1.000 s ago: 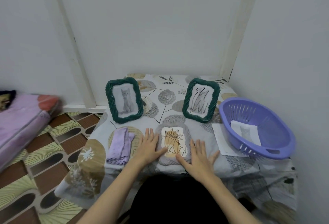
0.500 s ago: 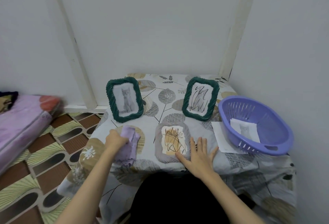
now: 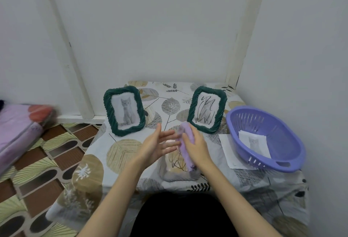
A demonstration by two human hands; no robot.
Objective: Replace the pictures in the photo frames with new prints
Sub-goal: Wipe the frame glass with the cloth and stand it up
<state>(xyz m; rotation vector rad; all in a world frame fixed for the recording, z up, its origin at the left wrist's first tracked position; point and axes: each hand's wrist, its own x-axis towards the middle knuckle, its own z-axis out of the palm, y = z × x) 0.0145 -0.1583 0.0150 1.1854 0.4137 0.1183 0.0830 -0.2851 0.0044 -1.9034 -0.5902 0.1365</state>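
Two green frames stand at the back of the table. The left frame (image 3: pixel 124 110) shows a grey kitten, the right frame (image 3: pixel 206 109) a black scribble. A grey frame (image 3: pixel 175 175) with an orange and black drawing lies flat near the front edge, partly hidden by my hands. My right hand (image 3: pixel 197 147) grips a folded lilac cloth (image 3: pixel 185 142) above that frame. My left hand (image 3: pixel 157 143) is spread beside the cloth, fingers straight, holding nothing.
A purple basket (image 3: pixel 282 163) at the right holds a kitten print (image 3: pixel 254 143). A white sheet (image 3: pixel 226 150) lies partly under it. The leaf-patterned tablecloth (image 3: pixel 120 154) covers the table. Walls close in behind and on the right; a pink mattress (image 3: pixel 17 133) lies on the floor at the left.
My left hand picked the lilac cloth up from the table's left side and brought it to the middle. My right hand left the flat frame and now holds the cloth.
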